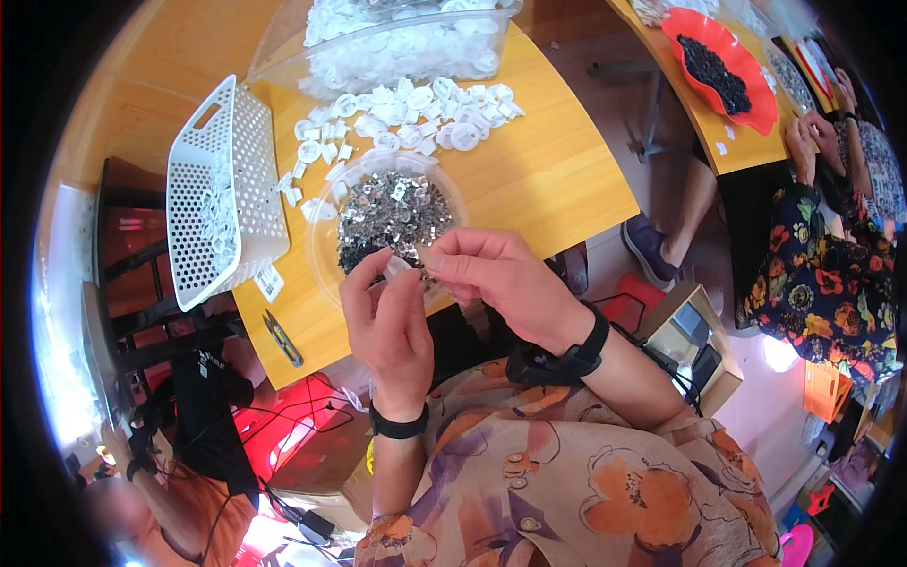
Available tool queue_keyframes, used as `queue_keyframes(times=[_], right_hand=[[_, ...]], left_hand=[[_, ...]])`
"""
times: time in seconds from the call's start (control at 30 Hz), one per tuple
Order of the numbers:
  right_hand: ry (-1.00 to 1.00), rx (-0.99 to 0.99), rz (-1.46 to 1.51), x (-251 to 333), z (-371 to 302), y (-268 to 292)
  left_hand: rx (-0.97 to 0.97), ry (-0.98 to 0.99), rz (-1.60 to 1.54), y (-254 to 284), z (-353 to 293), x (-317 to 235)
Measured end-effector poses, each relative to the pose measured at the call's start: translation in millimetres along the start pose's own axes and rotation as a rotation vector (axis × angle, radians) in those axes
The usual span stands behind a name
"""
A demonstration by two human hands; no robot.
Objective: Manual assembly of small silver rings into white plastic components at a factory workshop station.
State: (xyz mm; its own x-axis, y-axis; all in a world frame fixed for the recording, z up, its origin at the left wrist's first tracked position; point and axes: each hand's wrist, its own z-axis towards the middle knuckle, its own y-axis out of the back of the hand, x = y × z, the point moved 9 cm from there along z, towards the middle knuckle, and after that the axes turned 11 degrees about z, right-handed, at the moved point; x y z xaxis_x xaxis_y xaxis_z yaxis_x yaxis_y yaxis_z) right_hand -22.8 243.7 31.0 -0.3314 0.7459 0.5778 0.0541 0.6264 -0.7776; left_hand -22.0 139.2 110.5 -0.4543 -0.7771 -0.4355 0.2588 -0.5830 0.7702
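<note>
My left hand [389, 317] pinches a small white plastic piece [397, 267] between thumb and fingers. Close beside it, my right hand [505, 283] is closed in a pinch, its fingertips nearly meeting the left ones; what they grip is too small to make out. Both hands are over the near side of a round clear tub [455, 194] heaped with small shiny metal parts [392, 213]. Beyond the tub, loose white plastic pieces [416, 113], some round and some square, lie scattered on the wooden table [557, 180].
A white perforated basket [260, 180] with clear pieces stands at the left, near small snips [282, 338]. At the back is a large clear bin [406, 52] of white parts. Another person's hands [814, 142] work at a table with a red dish [763, 104].
</note>
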Motion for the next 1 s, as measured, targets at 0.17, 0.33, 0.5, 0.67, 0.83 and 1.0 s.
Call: queue_keyframes(times=[0.17, 0.33, 0.5, 0.67, 0.83, 1.0], right_hand=[[-0.095, 0.029, 0.046, -1.3, 0.9, 0.3], [-0.012, -0.008, -0.006, 4.3, -2.4, -7.6], [0.271, -0.086, -0.348, 24.0, -10.4, -2.9], [0.498, -0.039, -0.647, 37.7, -16.5, -15.4], [0.557, -0.013, -0.708, 41.5, -16.4, -21.6], [0.490, -0.043, -0.711, 42.0, -16.3, -18.5]], left_hand=[[0.006, -0.035, 0.042, -2.5, -7.5, 0.8], [0.059, 0.126, -0.215, -10.6, -2.4, 19.0], [0.196, 0.500, -0.870, -39.7, -19.7, 40.9], [0.232, 0.564, -0.998, -47.4, -24.4, 37.9], [0.230, 0.536, -1.011, -48.7, -22.3, 37.6], [0.220, 0.577, -1.031, -47.2, -21.4, 34.5]])
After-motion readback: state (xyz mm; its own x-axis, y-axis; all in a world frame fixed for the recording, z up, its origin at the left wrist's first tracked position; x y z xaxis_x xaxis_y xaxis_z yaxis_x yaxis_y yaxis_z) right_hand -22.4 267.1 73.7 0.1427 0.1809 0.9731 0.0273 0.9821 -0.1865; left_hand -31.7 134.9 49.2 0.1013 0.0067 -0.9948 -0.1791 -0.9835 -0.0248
